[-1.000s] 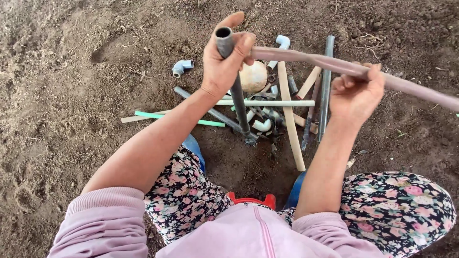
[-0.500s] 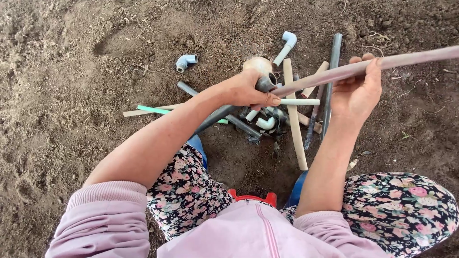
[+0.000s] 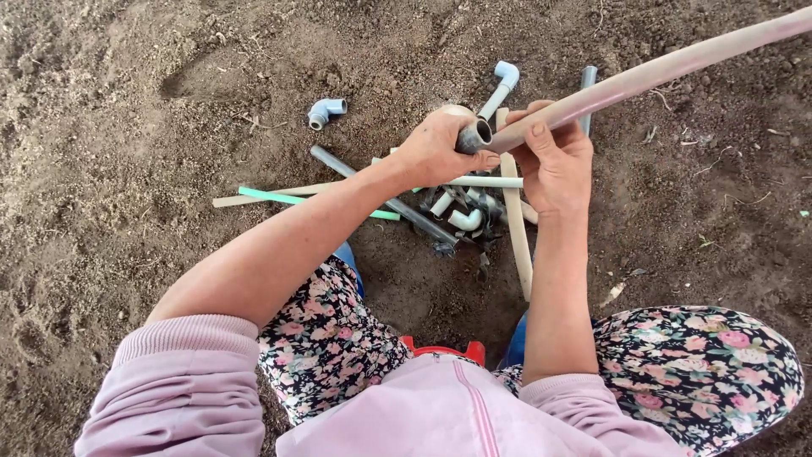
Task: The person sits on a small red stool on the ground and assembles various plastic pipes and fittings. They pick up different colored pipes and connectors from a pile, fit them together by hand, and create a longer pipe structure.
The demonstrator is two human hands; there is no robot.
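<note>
1. Bare, tilled soil (image 3: 127, 127) fills my whole view, dark and crumbly, with no table anywhere; everything lies straight on the ground.
2. The person crouches over a heap of pipe offcuts (image 3: 474, 211) in the middle, so spare pieces sit right under the hands.
3. Left hand (image 3: 440, 152) is clenched around a short grey pipe piece (image 3: 475, 135), open mouth turned to the right, towards the other pipe.
4. Right hand (image 3: 554, 156) is wrapped around the near end of a long pinkish-tan pipe (image 3: 660, 72), thumb on top. It grips close to the tip, which I judge gives better steering of that end.
5. The long pipe runs away to the far right and out of view, up off the soil. Its near end meets the grey piece's mouth; whether it sits inside I can't tell, as fingers cover the joint.
6. Both pieces are held above the heap, between the two hands, just in front of the knees.
7. A grey elbow fitting (image 3: 326, 110) lies alone on the soil, far left of the heap.
8. A white pipe with a bluish elbow (image 3: 505, 76) pokes out at the far side.
9. A green strip (image 3: 304, 200) and a pale stick (image 3: 518, 228) lie crossed through the pile.
</note>
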